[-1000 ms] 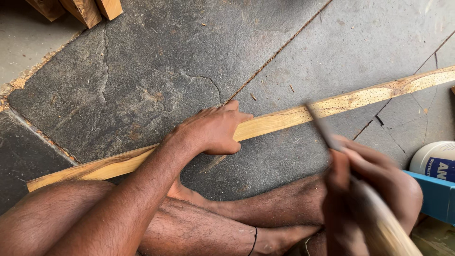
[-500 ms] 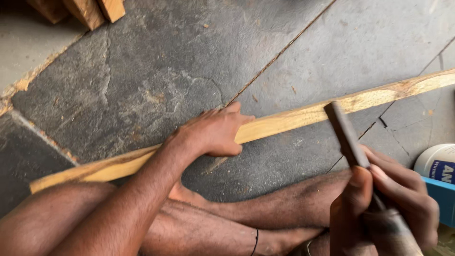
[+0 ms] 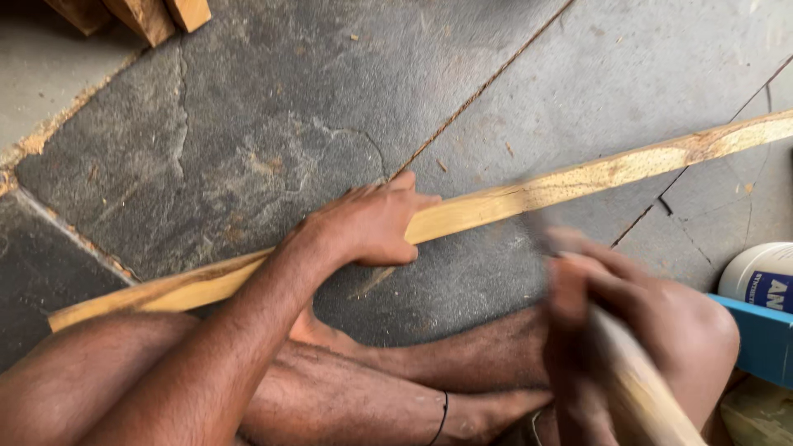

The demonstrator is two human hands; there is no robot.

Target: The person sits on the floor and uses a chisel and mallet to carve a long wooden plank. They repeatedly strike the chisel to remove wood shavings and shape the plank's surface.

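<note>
A long pale wooden strip (image 3: 578,177) lies slantwise across the dark stone floor (image 3: 273,132). My left hand (image 3: 363,227) presses down on the strip near its middle, fingers wrapped over its far edge. My right hand (image 3: 636,322) is blurred by motion at the lower right. It grips a tool with a light wooden handle (image 3: 644,392); the tool's dark blade end is smeared and sits close to the strip's near edge. My bare legs (image 3: 372,396) are folded below the strip.
Wooden blocks (image 3: 149,15) lie at the top left corner. A white round container (image 3: 756,277) and a blue box edge (image 3: 764,339) sit at the right edge. Wood chips and shavings dot the stone floor around the strip.
My right hand has swung the tool downward toward the strip, and the blade is now blurred. My left hand stays put on the strip.
</note>
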